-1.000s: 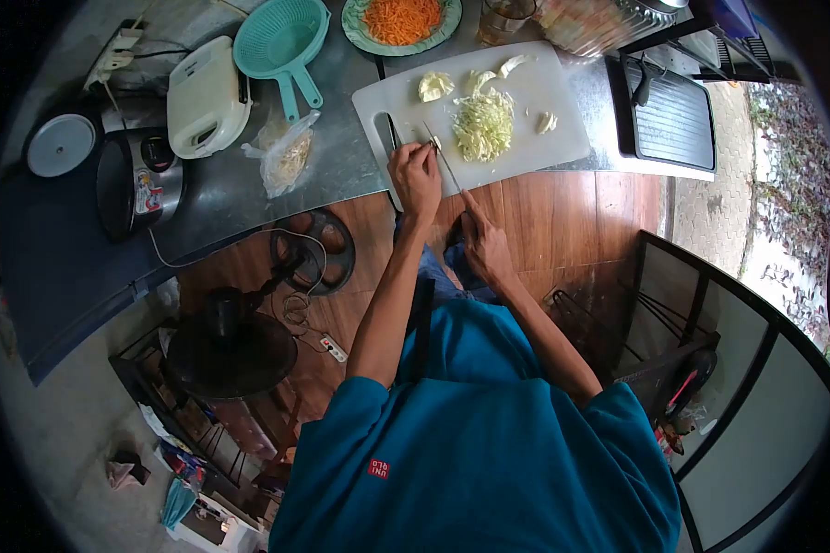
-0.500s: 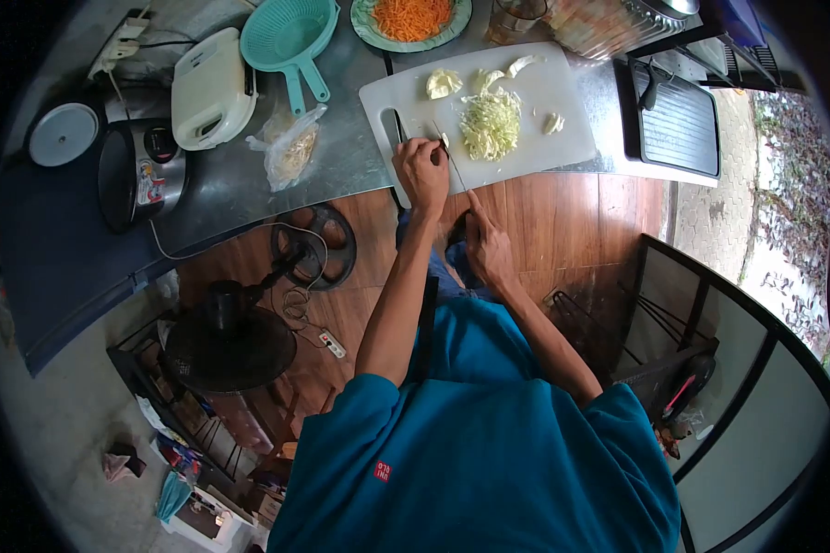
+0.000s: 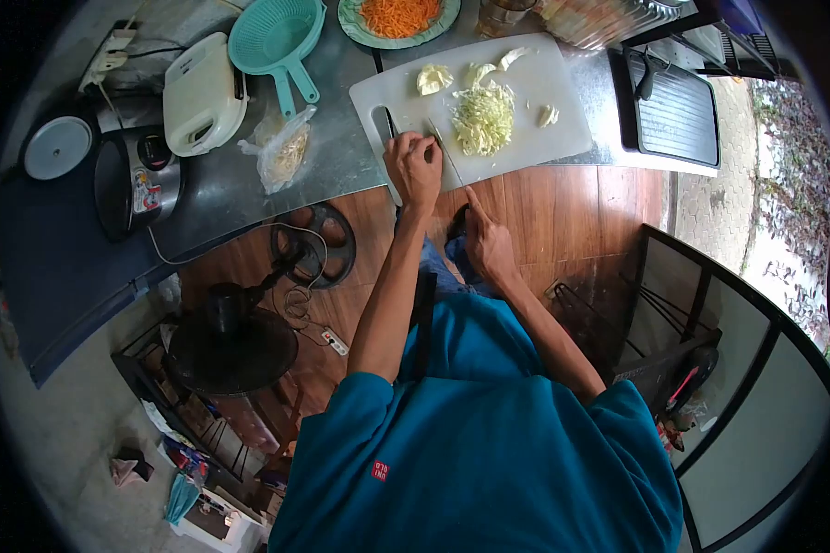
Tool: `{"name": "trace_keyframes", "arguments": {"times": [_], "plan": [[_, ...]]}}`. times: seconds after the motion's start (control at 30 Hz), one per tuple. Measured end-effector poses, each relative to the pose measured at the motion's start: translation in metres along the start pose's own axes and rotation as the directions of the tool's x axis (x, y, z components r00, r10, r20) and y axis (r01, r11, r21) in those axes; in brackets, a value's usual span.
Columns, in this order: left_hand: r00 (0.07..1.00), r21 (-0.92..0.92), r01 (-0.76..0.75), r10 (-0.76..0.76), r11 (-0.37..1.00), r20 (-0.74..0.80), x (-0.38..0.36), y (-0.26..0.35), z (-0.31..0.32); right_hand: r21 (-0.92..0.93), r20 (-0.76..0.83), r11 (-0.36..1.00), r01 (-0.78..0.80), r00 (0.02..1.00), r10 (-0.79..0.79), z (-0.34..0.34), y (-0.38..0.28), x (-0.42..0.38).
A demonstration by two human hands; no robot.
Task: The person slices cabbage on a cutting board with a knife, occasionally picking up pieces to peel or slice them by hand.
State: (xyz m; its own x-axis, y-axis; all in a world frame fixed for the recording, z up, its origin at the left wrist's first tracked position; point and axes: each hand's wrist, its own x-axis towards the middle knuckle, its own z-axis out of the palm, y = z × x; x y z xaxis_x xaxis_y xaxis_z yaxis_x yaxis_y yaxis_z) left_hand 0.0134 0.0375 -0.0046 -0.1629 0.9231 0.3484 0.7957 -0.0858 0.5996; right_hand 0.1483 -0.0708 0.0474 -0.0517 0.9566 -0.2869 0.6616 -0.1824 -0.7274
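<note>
My right hand [image 3: 489, 247] grips a kitchen knife [image 3: 449, 158], its index finger stretched along the top. The thin blade points away from me over the white cutting board [image 3: 563, 138]. Beside the blade, on its left, my left hand [image 3: 415, 170] rests over the board with fingers curled together. What those fingers hold, if anything, is hidden. A heap of shredded cabbage [image 3: 483, 120] lies right of the knife. Larger cabbage pieces [image 3: 433, 79] sit toward the board's far side, and a small cabbage piece [image 3: 548, 115] is at the right.
Behind the board stands a plate of shredded carrot [image 3: 398, 17]. To the left are a green colander [image 3: 277, 41], a plastic bag [image 3: 284, 152] with pale shreds, and a white sandwich maker [image 3: 205, 97]. A black grill pan [image 3: 678, 111] lies at the right.
The view has shifted slightly, so the counter sits a little higher and further left. A pale piece seen earlier by my left fingertips no longer shows clearly. Both hands stay near the knife.
</note>
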Motion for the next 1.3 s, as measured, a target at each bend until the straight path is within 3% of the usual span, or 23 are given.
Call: {"name": "trace_keyframes", "arguments": {"times": [0.13,0.23,0.33,0.47,0.67,0.83,1.07,1.13,1.3], "plan": [[0.996,0.049,-0.079,0.077,0.996,0.041,0.002,-0.001,0.000,-0.066,0.009,0.997,0.027,1.000,-0.026,0.005,0.001,0.012],[0.996,0.117,-0.085,0.079,0.990,0.052,0.006,-0.002,-0.001,-0.016,-0.004,1.000,0.025,1.000,-0.025,0.005,0.004,0.011],[0.999,0.143,0.002,-0.008,0.990,0.039,-0.001,0.001,0.000,0.109,-0.060,0.994,0.023,0.998,-0.016,0.001,0.008,-0.007],[1.000,0.146,0.013,-0.016,0.989,0.016,-0.003,0.002,0.000,0.129,-0.062,0.991,-0.033,0.997,0.041,-0.006,0.004,-0.008],[1.000,0.180,0.006,-0.006,0.984,0.003,-0.005,0.001,0.002,0.132,0.006,0.991,0.020,1.000,-0.021,-0.004,0.002,-0.006],[1.000,0.199,0.004,-0.006,0.980,0.010,-0.006,0.002,0.002,-0.100,0.031,0.995,0.000,1.000,0.003,0.004,-0.003,0.006],[0.997,0.159,-0.032,0.020,0.987,0.073,-0.008,0.007,-0.008,0.099,-0.105,0.994,0.037,0.994,-0.027,0.000,0.015,0.000],[0.996,0.106,-0.049,0.041,0.993,0.077,-0.009,0.001,-0.007,0.100,0.016,0.993,-0.070,0.998,0.069,-0.007,0.009,0.000],[0.994,0.037,-0.089,0.086,0.995,0.060,-0.008,-0.004,-0.003,0.130,0.037,0.991,0.014,0.999,-0.019,-0.013,0.003,-0.005]]}}
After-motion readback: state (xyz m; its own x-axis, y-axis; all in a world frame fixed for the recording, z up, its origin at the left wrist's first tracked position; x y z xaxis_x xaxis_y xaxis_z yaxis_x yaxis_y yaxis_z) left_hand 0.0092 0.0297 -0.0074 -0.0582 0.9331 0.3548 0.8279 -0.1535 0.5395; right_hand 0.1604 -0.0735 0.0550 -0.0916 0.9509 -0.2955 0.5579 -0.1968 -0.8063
